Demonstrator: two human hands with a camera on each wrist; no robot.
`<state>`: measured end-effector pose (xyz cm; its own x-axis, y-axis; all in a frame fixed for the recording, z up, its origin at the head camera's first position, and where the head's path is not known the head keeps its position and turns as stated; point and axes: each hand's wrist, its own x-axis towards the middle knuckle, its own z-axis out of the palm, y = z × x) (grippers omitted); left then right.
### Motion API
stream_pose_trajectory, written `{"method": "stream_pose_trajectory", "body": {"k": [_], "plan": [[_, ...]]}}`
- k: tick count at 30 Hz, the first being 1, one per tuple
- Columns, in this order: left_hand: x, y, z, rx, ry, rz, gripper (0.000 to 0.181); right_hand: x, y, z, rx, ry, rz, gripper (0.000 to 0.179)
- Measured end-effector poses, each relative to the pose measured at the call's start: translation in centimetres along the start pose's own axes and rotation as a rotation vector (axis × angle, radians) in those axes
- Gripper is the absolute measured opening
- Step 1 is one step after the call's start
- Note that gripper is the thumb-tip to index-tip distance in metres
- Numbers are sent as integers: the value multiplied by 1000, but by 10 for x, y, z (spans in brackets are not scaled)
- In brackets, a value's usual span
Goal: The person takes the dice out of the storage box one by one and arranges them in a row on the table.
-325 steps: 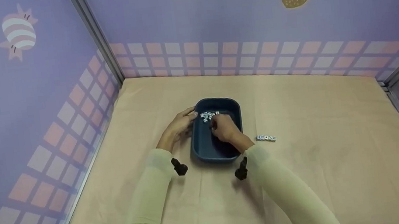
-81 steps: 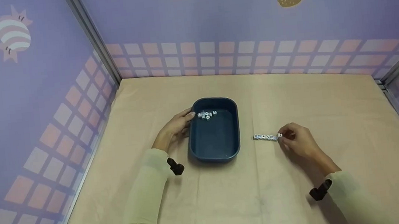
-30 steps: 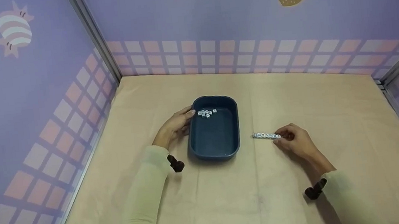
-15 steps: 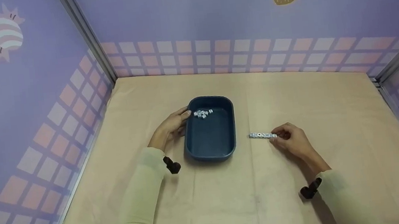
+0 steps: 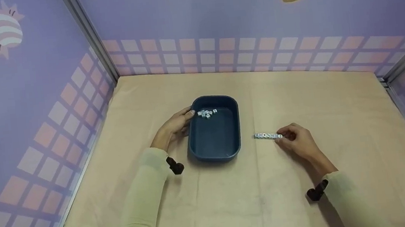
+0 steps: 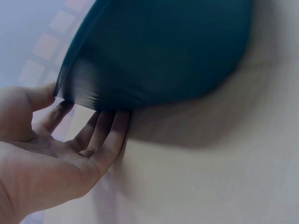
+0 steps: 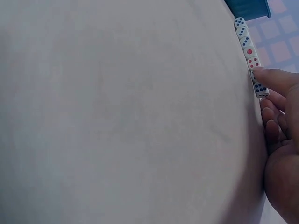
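Note:
A row of white dice (image 5: 264,135) lies on the cloth to the right of a dark blue tray (image 5: 214,138). At the row's right end, my right hand (image 5: 299,141) pinches the dice between thumb and fingers. The right wrist view shows its thumb (image 7: 275,79) against the near side of the second-last die, and the end die (image 7: 260,89) just past it. My left hand (image 5: 176,125) holds the tray's left side, its thumb at the rim and its other fingers against the outer wall (image 6: 140,84). Several loose dice (image 5: 204,113) sit inside the tray at its far left.
A beige cloth (image 5: 212,202) covers the table. Purple panels with a pink and white checked band (image 5: 225,45) enclose the back and both sides, joined by metal posts (image 5: 90,35). Each wrist carries a small black camera mount (image 5: 175,165).
My right hand has gone from inside the tray to the row's right end with a die, which now sits in line with the others, making the row longer. The left hand stays on the tray.

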<state>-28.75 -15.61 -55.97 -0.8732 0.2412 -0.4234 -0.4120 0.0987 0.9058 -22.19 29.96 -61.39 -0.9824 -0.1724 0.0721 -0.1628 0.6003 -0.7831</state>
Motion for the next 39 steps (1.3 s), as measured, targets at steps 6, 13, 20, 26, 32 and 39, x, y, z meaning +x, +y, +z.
{"method": "stream_pose_trajectory", "body": {"k": [6, 13, 20, 26, 32, 39], "plan": [[-1, 0, -1, 12, -10, 11, 59, 0, 0, 1, 3, 4, -11, 26], [-2, -2, -3, -28, -4, 9, 57, 4, -1, 1, 28, -28, -25, 29], [-4, -1, -1, -8, 2, 14, 57, 10, -12, -6, -20, -118, -1, 35], [-3, 2, 1, 1, 17, 26, 57, 27, -41, -6, -58, -47, -99, 38], [-3, 4, 2, 13, 27, 11, 57, 53, -86, 20, 47, 58, -219, 32], [-4, 9, 3, 40, 33, 7, 54, 86, -127, 63, 163, 117, -279, 27]]}}
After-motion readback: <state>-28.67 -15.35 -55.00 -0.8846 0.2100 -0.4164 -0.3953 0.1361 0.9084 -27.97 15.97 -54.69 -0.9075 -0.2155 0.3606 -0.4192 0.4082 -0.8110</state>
